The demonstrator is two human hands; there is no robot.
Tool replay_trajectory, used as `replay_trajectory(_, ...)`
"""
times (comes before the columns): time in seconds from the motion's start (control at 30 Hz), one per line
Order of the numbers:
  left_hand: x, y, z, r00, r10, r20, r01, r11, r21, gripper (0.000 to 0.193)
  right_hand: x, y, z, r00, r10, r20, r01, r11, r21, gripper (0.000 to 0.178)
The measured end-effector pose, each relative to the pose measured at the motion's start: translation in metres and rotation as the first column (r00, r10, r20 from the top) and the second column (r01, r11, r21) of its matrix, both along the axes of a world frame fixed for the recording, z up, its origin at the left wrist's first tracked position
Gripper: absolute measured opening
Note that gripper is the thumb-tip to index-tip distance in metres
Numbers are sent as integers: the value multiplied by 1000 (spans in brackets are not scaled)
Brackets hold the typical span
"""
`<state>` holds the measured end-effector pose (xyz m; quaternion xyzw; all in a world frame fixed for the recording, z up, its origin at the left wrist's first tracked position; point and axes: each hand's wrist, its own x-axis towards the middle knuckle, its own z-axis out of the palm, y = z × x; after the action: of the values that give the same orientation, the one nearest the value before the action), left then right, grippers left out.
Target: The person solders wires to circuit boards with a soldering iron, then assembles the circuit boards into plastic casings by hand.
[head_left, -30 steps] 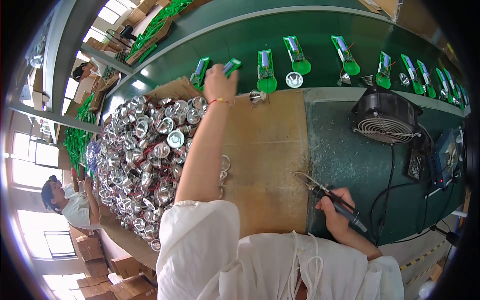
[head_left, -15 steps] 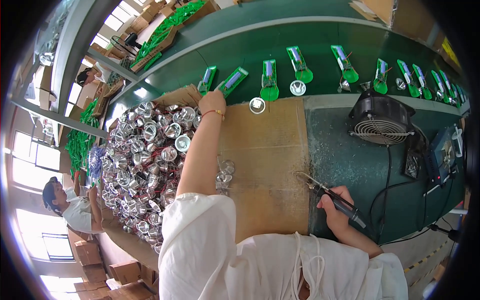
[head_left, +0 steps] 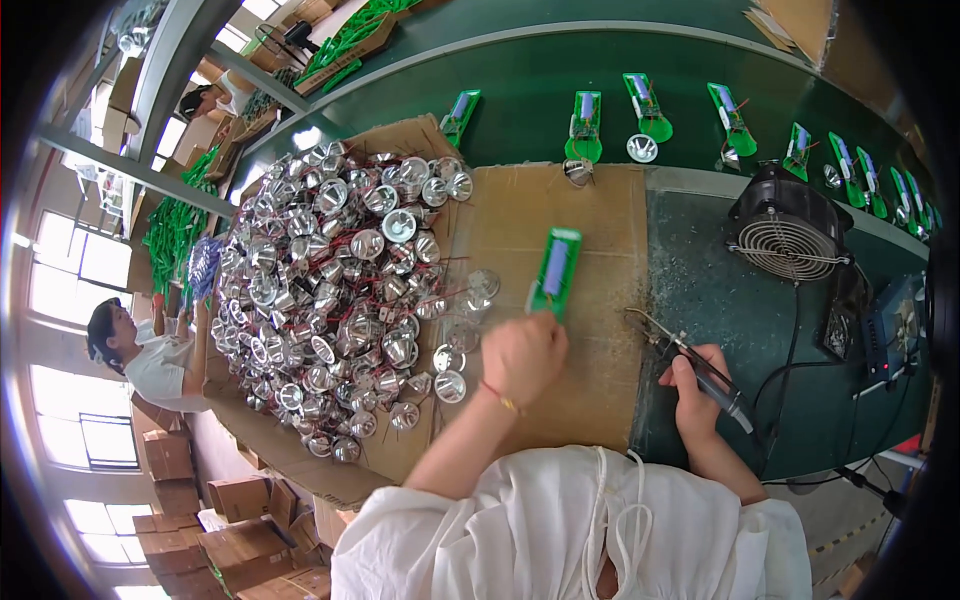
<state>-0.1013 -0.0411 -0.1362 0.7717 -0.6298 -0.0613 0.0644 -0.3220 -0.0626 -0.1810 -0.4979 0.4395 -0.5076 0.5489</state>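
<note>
The right hand grips a soldering iron at near right, tip directed far left. The left hand is closed on the near end of a green plastic housing, containing a lilac cylindrical cell, over the cardboard sheet; contact cannot be determined. Left: piled reflector cups. Far right: axial fan. Farthest: a row of similar housings.

The casing is green (its battery lilac), the cardboard sheet tan.
</note>
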Motion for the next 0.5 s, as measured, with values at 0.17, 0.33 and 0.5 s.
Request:
replay_trajectory(0.17, 6, 37, 10, 981, 74, -180, -147, 889, -433, 26, 1, 3, 0, 1000, 3, -8, -3, 1000, -24, 13)
replay_trajectory(0.33, 48, 18, 21, 976, 194, 96, -127, 873, -471, 23, 1, 2, -2, 1000, -14, -17, 13, 999, -51, 12)
replay_trajectory(0.5, 63, -10, 5, 931, 272, 242, -252, 961, -110, 35, 2, 4, -2, 1000, -20, -19, 19, 999, -48, 11)
